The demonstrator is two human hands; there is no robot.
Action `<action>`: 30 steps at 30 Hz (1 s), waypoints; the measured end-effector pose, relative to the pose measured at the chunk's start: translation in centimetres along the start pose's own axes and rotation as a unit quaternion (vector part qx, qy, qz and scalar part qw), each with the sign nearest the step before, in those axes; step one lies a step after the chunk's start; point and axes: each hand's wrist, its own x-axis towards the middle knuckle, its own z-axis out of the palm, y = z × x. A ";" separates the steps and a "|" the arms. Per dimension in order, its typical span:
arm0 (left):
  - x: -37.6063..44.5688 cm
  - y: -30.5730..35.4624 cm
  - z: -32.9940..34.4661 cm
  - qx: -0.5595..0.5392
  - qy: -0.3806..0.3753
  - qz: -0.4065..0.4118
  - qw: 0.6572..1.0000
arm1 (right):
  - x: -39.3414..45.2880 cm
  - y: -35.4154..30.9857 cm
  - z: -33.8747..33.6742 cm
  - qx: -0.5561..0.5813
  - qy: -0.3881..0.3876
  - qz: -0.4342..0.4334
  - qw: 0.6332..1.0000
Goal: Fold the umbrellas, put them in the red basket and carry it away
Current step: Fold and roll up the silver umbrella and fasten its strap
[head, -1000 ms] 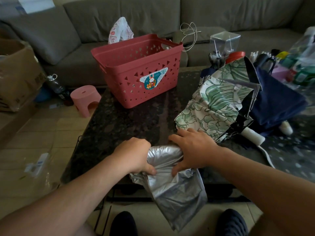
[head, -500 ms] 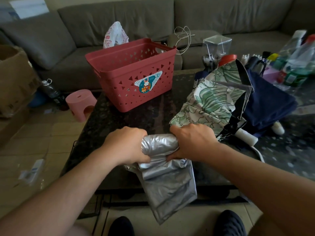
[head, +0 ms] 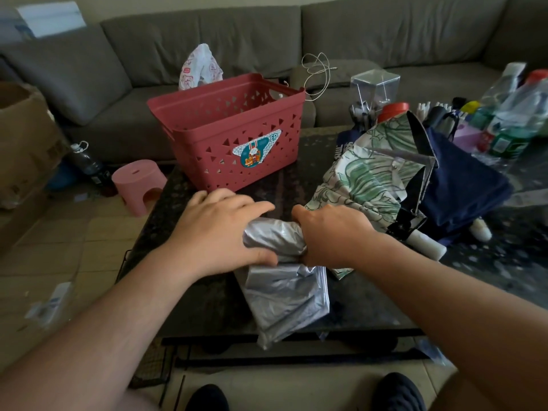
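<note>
A silver umbrella (head: 284,298) lies on the near edge of the dark stone table (head: 201,307), its upper part rolled into a tight bundle and its loose canopy hanging over the edge. My right hand (head: 332,235) grips the bundle's right end with curled fingers. My left hand (head: 219,232) is at the left end, fingers stretched forward and spread, thumb touching the fabric below. The red basket (head: 207,155) stands upright behind my hands. A green leaf-print umbrella (head: 361,179) and a navy umbrella (head: 462,185) lie unfolded to the right.
Bottles (head: 519,120) and a clear plastic box (head: 375,87) crowd the table's far right. A pink stool (head: 139,185), a dark bottle (head: 87,164) and a cardboard box (head: 23,143) are on the floor at left. A grey sofa (head: 267,34) runs behind.
My left hand's fingers have uncurled from the silver bundle and now spread forward over it. My right hand keeps its grip, and the bundle looks rolled tighter.
</note>
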 end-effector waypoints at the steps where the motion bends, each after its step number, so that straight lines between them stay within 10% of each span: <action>1: 0.2 0.2 0.2 -0.008 0.034 0.011 0.999 | 0.1 -0.1 0.0 -0.005 0.006 0.000 1.000; 13: 1.1 0.6 2.2 0.050 0.031 0.001 0.998 | 0.7 0.6 0.7 0.024 -0.018 -0.067 0.997; 19: 1.3 1.1 1.7 0.035 0.008 -0.028 0.999 | 0.5 2.0 -2.1 0.225 -0.011 -0.118 0.967; 30: 0.9 0.3 -0.4 -0.064 -0.099 -0.035 0.992 | 0.4 -0.1 0.5 -0.037 0.126 -0.119 0.984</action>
